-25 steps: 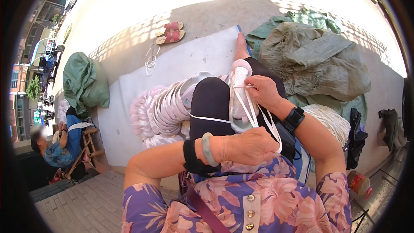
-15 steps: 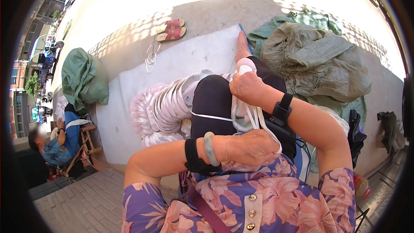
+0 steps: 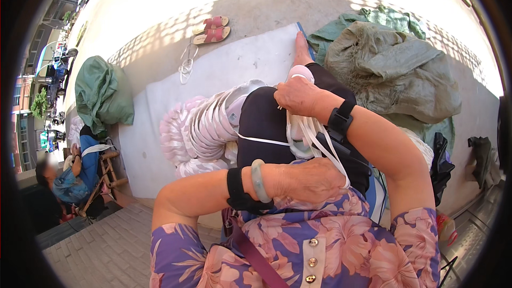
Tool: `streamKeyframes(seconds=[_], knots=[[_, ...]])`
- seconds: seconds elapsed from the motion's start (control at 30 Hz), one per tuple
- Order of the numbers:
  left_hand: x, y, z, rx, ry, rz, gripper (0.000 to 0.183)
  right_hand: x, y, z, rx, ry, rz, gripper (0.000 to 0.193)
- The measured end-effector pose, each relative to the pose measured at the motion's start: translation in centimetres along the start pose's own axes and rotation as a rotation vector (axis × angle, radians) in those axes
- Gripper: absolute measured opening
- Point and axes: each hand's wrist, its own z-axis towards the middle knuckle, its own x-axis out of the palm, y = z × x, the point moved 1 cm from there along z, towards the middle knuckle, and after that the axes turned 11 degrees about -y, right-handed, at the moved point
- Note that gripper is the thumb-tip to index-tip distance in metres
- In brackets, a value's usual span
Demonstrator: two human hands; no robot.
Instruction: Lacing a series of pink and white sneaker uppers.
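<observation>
A pale pink and white piece (image 3: 302, 72), shaped like a shoe upper, lies over my thigh. My right hand (image 3: 300, 96) is closed around its near part, its rounded end poking out past the fist. From there several white laces (image 3: 321, 141) run down to my left hand (image 3: 314, 179), which is closed on them low in front of my belly. A single white lace (image 3: 264, 141) crosses my black-clad knee (image 3: 264, 117) toward the left. Beside that knee sits a long stack of similar pink and white pieces (image 3: 205, 125). My fingertips are mostly hidden.
A pale mat (image 3: 149, 149) lies under my legs. Beyond it are pink sandals (image 3: 212, 35) and a loose white lace (image 3: 185, 68). A green sack (image 3: 104, 93) stands left, a grey-green sack (image 3: 392, 69) right. Another person (image 3: 72, 178) sits far left near a wooden chair.
My right hand has moved slightly left and nearer, turning the pink piece a little. My left hand stays almost in place, and the laces between the hands look straighter.
</observation>
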Motion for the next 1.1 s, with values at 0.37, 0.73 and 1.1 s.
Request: streamKeyframes(seconds=[0.37,0.73,1.1], knots=[[-1.0,-0.4,-1.2,-0.020,-0.123,-0.108,0.023,-0.3,1.3,-10.6,0.795,-0.221,0.461,0.021],[-0.2,0.7,-0.7,-0.229,0.030,-0.264,0.032,2.1,2.0,-11.2,0.831,-0.211,0.301,0.023],[0.3,-2.5,1.6,-0.004,0.045,-0.021,0.032,2.2,1.7,-11.0,0.824,-0.202,0.387,0.024]])
